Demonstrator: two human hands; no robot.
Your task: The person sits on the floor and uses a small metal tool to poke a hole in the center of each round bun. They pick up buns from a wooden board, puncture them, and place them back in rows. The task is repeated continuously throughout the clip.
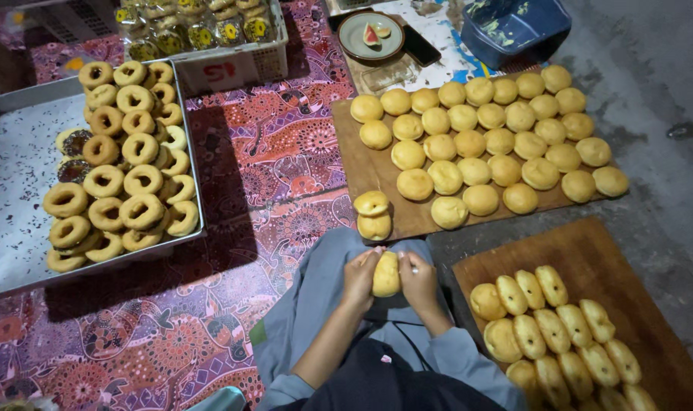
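The lower wooden board [590, 251] runs off the bottom edge, cutting its last buns [624, 397]; the packet basket [232, 65] is cropped at the top
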